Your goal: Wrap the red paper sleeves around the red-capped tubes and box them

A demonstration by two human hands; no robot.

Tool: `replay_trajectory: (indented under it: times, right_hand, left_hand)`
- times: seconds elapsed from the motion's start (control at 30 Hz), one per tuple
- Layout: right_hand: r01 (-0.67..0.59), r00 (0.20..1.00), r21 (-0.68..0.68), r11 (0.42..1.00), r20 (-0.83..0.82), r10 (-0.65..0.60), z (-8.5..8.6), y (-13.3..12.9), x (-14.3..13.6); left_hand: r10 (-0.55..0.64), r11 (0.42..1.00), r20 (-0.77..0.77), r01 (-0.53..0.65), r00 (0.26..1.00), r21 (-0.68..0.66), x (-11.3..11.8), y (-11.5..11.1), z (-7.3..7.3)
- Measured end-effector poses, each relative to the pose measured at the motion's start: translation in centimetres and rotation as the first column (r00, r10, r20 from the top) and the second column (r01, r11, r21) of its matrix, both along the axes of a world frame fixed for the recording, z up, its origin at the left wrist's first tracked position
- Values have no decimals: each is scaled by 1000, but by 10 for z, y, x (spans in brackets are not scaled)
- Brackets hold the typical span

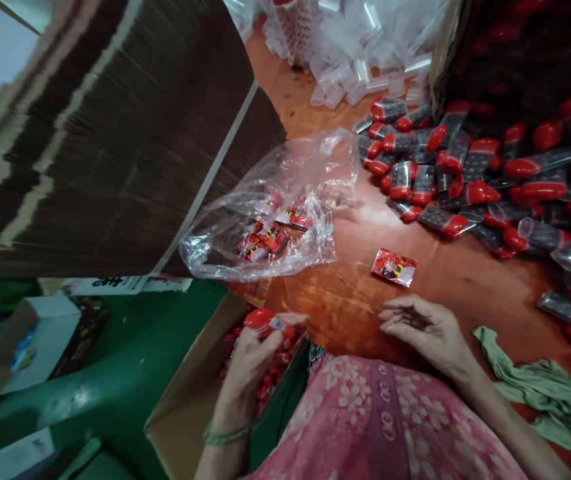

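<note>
My left hand (250, 357) is closed around a glossy red rounded container (260, 319) with a small pale label, above an open cardboard box (185, 390). Inside that box lie more red items (269, 381), partly hidden by the hand. My right hand (428, 328) hovers by the table's near edge, its fingers loosely curled and apart, with nothing visible in them. Just beyond it a small red printed packet (394, 267) lies flat on the table (345, 307). Similar packets (270, 239) sit in a clear plastic bag (310, 157) to the left.
Clear tubes with red ends and dark dotted sides (480, 163) are heaped at the right. Empty-looking clear tubes (355, 40) pile up at the back. A tall strapped stack of brown sheets (165, 133) rises at the left. A green cloth (548, 393) lies at right.
</note>
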State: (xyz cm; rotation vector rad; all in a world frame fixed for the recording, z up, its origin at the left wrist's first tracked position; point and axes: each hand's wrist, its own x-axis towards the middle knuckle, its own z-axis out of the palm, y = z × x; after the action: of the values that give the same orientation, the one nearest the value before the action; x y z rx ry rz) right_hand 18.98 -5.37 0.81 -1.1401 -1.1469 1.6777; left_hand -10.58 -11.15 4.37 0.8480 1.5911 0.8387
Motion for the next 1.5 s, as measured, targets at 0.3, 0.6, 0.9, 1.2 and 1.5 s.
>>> replay_trajectory:
  times: [0.3, 0.6, 0.9, 1.2, 1.5]
  right_hand:
    - [-100, 721, 554, 827, 613, -323, -9, 3, 44]
    - [-499, 453, 646, 578, 763, -461, -33, 28, 23]
    - [-511, 494, 683, 522, 731, -471, -43, 30, 24]
    - [-322, 612, 572, 755, 734, -295, -32, 37, 16]
    - [-239, 543, 497, 834, 781, -310, 6, 20, 74]
  left_hand:
    - [-17, 998, -922, -56, 386, -42, -51, -12, 9]
    - [-207, 332, -808, 816, 552, 473, 122, 101, -49]
    - [-260, 198, -855, 892, 448, 407, 124, 117, -79]
    - [-263, 205, -830, 869, 492, 451, 119, 127, -73]
    - [-152, 191, -871, 879, 466, 437, 129, 133, -66]
